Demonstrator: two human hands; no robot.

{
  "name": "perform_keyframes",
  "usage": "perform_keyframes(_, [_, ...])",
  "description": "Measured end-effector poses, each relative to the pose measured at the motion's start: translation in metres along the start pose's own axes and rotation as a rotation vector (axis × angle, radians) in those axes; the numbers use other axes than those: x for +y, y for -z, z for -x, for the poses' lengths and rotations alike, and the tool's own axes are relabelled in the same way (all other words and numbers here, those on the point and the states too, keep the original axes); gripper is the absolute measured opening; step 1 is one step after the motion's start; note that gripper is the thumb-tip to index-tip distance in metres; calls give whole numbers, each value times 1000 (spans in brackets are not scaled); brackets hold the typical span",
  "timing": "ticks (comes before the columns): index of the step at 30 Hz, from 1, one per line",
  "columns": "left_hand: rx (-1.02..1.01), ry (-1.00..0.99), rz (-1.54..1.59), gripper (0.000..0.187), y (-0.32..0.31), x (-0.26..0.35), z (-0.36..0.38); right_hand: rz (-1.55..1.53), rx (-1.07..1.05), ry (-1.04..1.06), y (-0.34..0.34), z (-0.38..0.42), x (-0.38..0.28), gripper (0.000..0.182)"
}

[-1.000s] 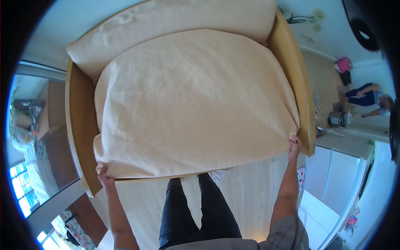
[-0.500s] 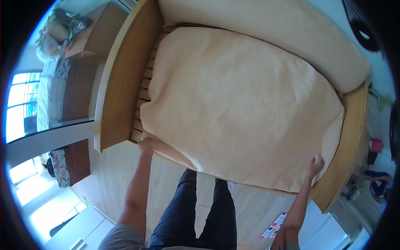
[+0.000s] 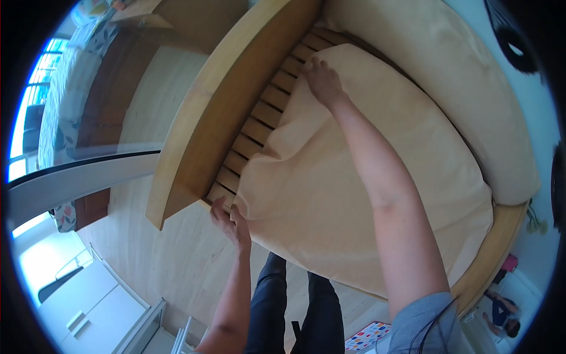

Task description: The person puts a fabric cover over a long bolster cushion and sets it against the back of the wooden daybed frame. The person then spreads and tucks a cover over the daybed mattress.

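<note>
A beige seat cushion [image 3: 348,206] lies on a wooden sofa frame, its left edge wavy and apart from the wooden end panel. My left hand [image 3: 231,224] is at the front left corner of the cushion, thumb and fingers apart, the thumb side close against the fabric. My right hand [image 3: 323,84] reaches across to the back left corner. Its fingers are spread and bent at the cushion's edge; their tips partly hide against the slats. Wooden slats [image 3: 259,128] show between the cushion and the end panel [image 3: 206,112].
A long beige back cushion [image 3: 471,100] rests along the sofa's rear. The right wooden arm [image 3: 507,227] stands at the other end. A white cabinet [image 3: 88,301] is lower left, with a cardboard box [image 3: 183,23] upper left. Another person [image 3: 501,312] is far right.
My right hand has moved from the cushion's front right to its back left corner. My left hand's fingers have spread at the front corner. More slats show at left; the view has turned.
</note>
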State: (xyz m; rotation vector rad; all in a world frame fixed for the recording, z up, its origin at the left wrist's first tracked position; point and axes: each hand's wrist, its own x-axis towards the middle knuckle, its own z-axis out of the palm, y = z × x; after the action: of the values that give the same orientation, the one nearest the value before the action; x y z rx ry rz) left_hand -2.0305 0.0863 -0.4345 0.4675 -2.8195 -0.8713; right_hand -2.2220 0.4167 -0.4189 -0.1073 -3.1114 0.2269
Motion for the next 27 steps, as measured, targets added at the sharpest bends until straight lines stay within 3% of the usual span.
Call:
perform_keyframes(1, [-106, -266, 196, 26, -1, 1, -11, 184, 20, 96, -14, -15, 1, 38])
perform_keyframes(3, [-435, -15, 352, 24, -12, 7, -24, 358, 21, 213, -37, -24, -3, 41])
perform_keyframes(5, [-614, -45, 269, 27, -29, -1, -38, 279, -207, 132, -45, -30, -5, 38])
perform_keyframes(8, [-643, -115, 64, 28, -41, -2, -47, 318, -333, 105, -50, -31, -3, 28])
perform_keyframes(9, [-642, -100, 68, 28, -40, -4, -48, 322, -341, 117, -45, -33, -1, 28])
perform_keyframes(11, [-926, -94, 45, 32, -39, -6, -50, 173, -227, 21, -22, -41, 4, 22])
perform_keyframes(12, [-923, -86, 54, 32, -38, -6, -50, 180, -230, 29, -15, -43, 6, 22])
perform_keyframes(14, [-918, 180, 557, 36, -30, -1, -50, -108, 43, -44, -9, -46, 9, 18])
perform_keyframes(15, [-916, 186, 561, 36, -25, -1, -54, -106, 39, -38, -10, -49, 7, 18])
perform_keyframes(17, [-1086, 527, 734, 39, -11, -4, -72, -203, 135, -110, -17, -59, 1, 27])
perform_keyframes(21, [-1160, 502, 868, 42, -1, -17, -92, -322, 212, -216, -36, -70, -13, 38])
perform_keyframes(23, [-1127, 854, 1319, 43, 8, -17, -91, -352, 229, -196, -47, -71, -14, 49])
perform_keyframes(24, [-1127, 862, 1314, 43, 12, -14, -88, -353, 223, -200, -52, -70, -15, 49])
perform_keyframes(26, [-1079, 1406, 1646, 45, 20, 0, -81, -273, 159, -225, -55, -72, -16, 47])
perform_keyframes(27, [-1073, 1411, 1648, 45, 21, -14, -73, -274, 154, -222, -56, -72, -16, 47])
